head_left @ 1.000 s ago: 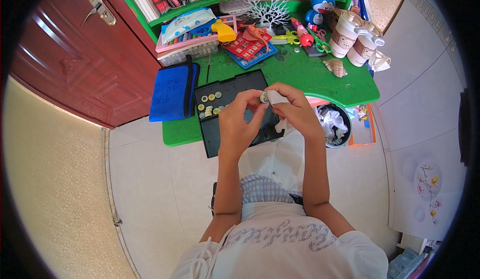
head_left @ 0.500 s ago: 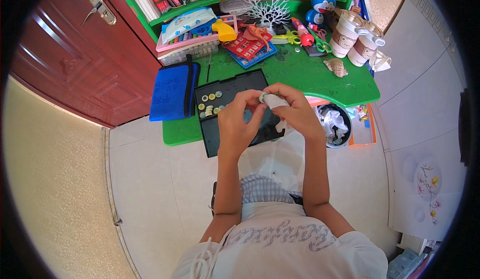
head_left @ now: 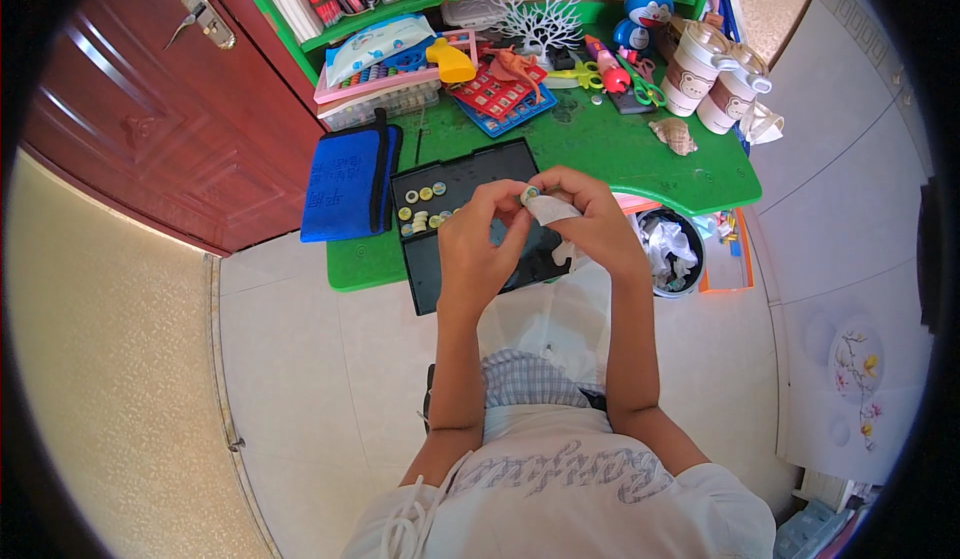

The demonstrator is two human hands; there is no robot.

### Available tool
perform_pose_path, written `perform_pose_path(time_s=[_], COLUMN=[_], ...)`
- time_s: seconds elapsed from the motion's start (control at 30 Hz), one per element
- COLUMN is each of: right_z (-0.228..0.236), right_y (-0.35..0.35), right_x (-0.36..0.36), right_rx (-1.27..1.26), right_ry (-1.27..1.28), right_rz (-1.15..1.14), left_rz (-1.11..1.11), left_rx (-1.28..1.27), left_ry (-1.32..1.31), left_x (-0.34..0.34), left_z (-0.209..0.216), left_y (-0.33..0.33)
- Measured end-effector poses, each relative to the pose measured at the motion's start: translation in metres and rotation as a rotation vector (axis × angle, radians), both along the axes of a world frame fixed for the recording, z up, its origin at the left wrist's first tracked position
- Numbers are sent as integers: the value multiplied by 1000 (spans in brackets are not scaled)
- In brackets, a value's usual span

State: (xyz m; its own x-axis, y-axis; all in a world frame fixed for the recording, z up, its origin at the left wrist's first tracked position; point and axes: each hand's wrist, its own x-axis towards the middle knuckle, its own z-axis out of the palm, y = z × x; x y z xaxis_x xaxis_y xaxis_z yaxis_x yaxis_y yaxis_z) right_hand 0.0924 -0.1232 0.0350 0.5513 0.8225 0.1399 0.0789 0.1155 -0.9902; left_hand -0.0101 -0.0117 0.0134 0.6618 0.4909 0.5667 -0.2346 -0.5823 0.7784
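Note:
Between the fingertips of my left hand is a small round disc, pale-rimmed with a coloured face. My right hand pinches a crumpled white wipe against that disc, and a loose end of the wipe hangs below the fingers. Both hands are raised over a flat black tray, hiding much of its right part. Several similar yellow and white discs lie in the tray's left part, some flat and a few standing on edge.
The tray rests on a green desk, beside a blue zip pouch. Behind lie red and blue cards, scissors, a seashell and two lidded cups. A bin of crumpled white paper stands below the desk's right side.
Both hands stay over the tray with the disc and wipe. The wipe has shifted slightly around the disc, leaving a little more of its face showing.

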Motion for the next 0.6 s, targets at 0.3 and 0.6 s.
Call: perform_pose_path(time_s=[0.3, 0.6], right_z=[1, 2], right_y=[1, -1], right_x=[0, 2], right_rx=[-5, -27], right_ry=[-44, 12], right_rz=[-24, -10], left_rz=[1, 13], left_rx=[21, 37], left_ry=[-41, -55], left_x=[3, 5], left_z=[-3, -4], left_y=[1, 0])
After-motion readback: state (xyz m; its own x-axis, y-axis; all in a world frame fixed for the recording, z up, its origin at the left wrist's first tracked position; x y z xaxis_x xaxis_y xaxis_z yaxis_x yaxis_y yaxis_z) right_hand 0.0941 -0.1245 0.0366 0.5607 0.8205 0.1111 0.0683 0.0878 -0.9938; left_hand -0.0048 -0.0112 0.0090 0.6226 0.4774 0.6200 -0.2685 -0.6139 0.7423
